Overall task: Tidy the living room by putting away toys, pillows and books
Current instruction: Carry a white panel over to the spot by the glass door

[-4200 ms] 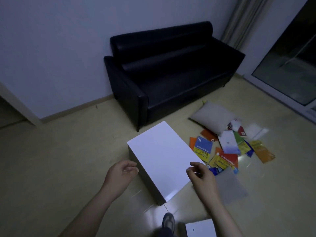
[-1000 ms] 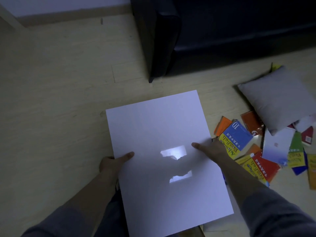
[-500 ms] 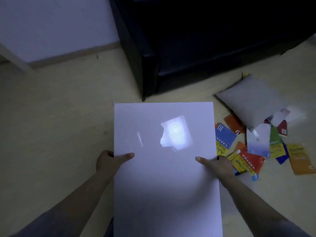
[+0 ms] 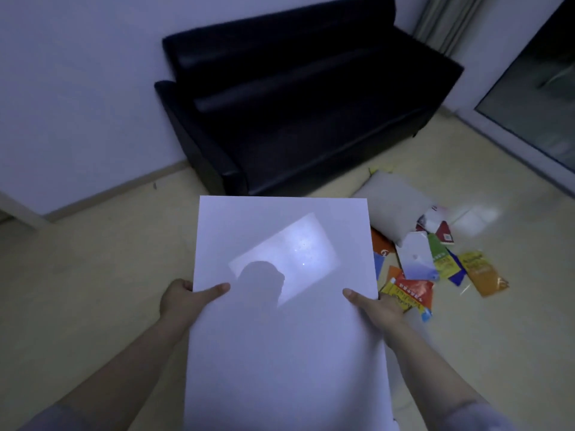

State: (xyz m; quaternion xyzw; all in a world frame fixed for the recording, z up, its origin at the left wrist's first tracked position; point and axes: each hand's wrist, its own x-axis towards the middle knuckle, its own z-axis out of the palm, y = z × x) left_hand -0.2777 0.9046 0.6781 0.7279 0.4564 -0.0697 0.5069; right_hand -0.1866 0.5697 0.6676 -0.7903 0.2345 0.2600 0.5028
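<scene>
Both hands hold a white box (image 4: 280,353) up above the floor (image 4: 93,275).
The left hand (image 4: 180,301) and the right hand (image 4: 378,306) each grip a side edge, thumbs flat on top, fingers hidden underneath. On the floor to the right, a grey pillow (image 4: 393,206) lies against scattered books (image 4: 413,287), near the black sofa (image 4: 295,119).

Nearest books (image 4: 381,247) half behind white box (image 4: 280,353)

Print on book covers (image 4: 411,290) too blurred to read.
</scene>
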